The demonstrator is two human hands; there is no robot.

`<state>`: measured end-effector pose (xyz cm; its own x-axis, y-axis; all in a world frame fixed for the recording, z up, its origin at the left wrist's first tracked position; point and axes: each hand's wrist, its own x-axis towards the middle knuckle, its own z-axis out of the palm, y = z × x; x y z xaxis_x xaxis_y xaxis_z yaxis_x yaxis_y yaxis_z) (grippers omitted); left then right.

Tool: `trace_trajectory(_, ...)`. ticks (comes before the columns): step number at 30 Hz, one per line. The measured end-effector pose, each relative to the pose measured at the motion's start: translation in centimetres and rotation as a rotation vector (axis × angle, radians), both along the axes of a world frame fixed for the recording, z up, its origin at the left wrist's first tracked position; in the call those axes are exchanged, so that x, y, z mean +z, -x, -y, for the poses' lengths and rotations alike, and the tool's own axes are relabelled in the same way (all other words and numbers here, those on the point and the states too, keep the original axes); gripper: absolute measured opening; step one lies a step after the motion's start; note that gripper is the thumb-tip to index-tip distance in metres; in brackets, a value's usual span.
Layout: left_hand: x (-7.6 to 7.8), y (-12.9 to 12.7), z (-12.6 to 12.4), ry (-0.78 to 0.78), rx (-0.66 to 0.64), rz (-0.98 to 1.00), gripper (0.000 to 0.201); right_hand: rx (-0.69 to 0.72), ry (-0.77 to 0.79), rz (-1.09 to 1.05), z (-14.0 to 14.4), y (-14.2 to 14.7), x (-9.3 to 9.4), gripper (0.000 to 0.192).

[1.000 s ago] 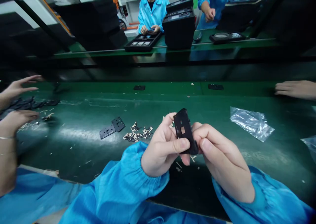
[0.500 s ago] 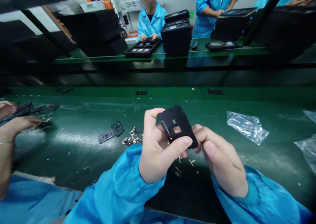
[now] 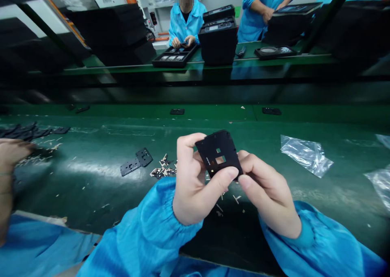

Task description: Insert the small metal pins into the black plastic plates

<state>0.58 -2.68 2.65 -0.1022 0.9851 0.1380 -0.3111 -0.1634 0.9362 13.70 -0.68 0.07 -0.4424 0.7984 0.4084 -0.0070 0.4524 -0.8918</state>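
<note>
Raised above the green bench, a thin black plastic plate with small square cutouts is tilted toward me. My left hand is closed around its left side, thumb across the lower face and fingers behind. At the lower right edge, the thumb and bent fingers of my right hand pinch the same plate; the fingertips behind it are partly hidden. Left of my left wrist lies a small pile of black and beige pieces. Beyond it, two joined or overlapping black plates rest on the bench.
Clear plastic bags lie to the right. Small flat black parts sit along the far strip. At far left, a co-worker's hand is by a heap of black parts. Across the bench, people in blue stand behind dark boxes.
My right thumb has moved up and in against the plate's lower right edge. The plate has turned slightly, and a grey strip-like line on its left side no longer shows. The co-worker's hand shifted left.
</note>
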Motion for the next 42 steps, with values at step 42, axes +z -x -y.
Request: trace_trajectory(42,-9.8,12.3,-8.6,0.056,-0.006,-1.324,0.012,-0.594,-0.065,1.430,-19.9,-3.7,-6.2,0.022)
